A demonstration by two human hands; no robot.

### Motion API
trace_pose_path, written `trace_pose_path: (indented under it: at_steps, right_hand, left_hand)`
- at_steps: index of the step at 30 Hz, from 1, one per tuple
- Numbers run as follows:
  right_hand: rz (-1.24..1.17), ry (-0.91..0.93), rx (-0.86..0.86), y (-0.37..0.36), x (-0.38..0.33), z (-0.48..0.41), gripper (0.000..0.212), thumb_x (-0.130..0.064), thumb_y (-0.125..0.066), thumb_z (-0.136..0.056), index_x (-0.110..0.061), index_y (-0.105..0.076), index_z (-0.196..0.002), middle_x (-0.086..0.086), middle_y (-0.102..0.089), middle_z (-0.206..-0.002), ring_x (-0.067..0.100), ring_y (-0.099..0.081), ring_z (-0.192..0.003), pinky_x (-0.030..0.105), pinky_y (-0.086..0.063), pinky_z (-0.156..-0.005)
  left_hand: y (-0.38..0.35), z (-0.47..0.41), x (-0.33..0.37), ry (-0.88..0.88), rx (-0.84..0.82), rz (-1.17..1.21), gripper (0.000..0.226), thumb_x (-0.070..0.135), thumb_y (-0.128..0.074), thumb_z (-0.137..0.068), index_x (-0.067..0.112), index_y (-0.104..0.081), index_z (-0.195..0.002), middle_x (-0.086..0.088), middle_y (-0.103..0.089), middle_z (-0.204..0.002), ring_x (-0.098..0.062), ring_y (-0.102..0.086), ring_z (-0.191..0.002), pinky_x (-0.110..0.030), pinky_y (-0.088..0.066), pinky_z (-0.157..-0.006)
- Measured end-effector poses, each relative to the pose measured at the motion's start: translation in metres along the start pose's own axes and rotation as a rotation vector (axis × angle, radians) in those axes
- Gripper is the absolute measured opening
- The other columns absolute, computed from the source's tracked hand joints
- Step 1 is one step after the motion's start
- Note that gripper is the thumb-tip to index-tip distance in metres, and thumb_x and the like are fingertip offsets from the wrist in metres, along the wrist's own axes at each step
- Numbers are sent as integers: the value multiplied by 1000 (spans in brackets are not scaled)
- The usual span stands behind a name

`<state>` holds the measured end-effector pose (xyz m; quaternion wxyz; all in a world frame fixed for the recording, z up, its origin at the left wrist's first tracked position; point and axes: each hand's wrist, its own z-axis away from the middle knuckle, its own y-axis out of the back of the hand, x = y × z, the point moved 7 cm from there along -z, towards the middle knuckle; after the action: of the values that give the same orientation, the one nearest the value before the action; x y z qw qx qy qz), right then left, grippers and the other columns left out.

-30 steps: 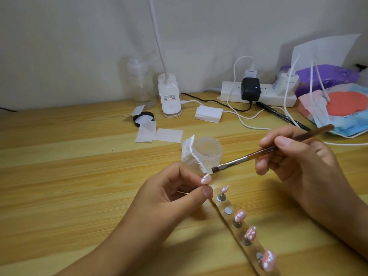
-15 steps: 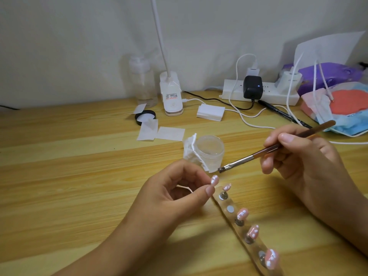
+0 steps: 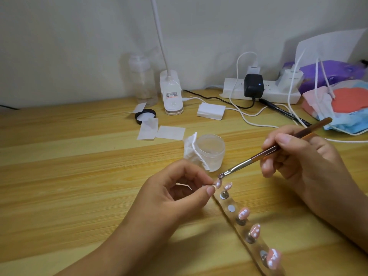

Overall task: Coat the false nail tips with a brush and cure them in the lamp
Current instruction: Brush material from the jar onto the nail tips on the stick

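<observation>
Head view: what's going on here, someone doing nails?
A person is working at a wooden table. Their left hand pinches one false nail tip between thumb and forefinger. Their right hand holds a brush like a pen, with the bristles right beside that tip; whether they touch it is unclear. Four more decorated tips stand on a clear holder strip, which has one empty spot. A small jar with a tissue against it sits just behind.

Pink nail tip (image 3: 218,183), slanted brush (image 3: 258,156) perhaps touching it, four tips (image 3: 255,231) on clear strip (image 3: 229,216)
</observation>
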<state>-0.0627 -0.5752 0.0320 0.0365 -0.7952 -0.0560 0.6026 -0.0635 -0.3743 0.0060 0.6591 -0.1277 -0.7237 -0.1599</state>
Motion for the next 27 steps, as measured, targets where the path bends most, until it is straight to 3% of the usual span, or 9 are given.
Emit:
trace_pose_path:
  at_steps: [4,9,13,19,24,27]
  right_hand:
    - [41,14,-21,-3,1,0,28,-18,-49,-90,-24,-71,-74,10,-65,-60,16,-63,-56,22,-52,-56]
    - [25,32,34,5,0,-2,26,-19,-51,-90,-23,-72,-75,7,-65,-60,16,-62,-57,21,-52,-58]
    - [-19,27,-74,-5,-1,1,18,-24,-54,-85,-21,-71,-79,7,-66,-63,16,-65,-60,22,-54,-60]
    - [24,55,21,5,0,-2,28,-15,-48,-89,-23,-72,-76,7,-66,-63,16,-64,-60,23,-53,-60]
    - [6,41,-83,-5,-1,1,19,-24,-54,-85,-23,-72,-79,5,-67,-67,16,-66,-62,22,-54,-62]
    - [60,36,-22,2,4,-2,20,-20,-55,-88,-23,-73,-79,9,-68,-66,17,-66,-63,23,-55,-62]
  left_hand:
    - [-1,0,2,9,5,26,5,19,-74,-71,22,-71,-74,-4,-69,-77,-7,-59,-68,-14,-46,-60]
    - [0,-1,1,16,14,34,6,20,-74,-71,19,-69,-74,-11,-70,-80,-10,-61,-71,-16,-47,-63]
    - [0,-2,1,3,0,54,11,24,-79,-69,21,-68,-72,4,-67,-70,-3,-58,-65,-11,-44,-59]
    - [2,-2,-2,3,6,72,16,34,-76,-66,22,-68,-73,3,-70,-73,-5,-61,-70,-12,-46,-63]
    - [3,-2,-3,4,14,72,15,30,-78,-67,21,-67,-72,4,-68,-71,-5,-59,-66,-13,-45,-61]
    - [4,-2,-1,10,17,87,18,36,-76,-65,23,-68,-74,3,-71,-75,-6,-62,-70,-13,-47,-64]
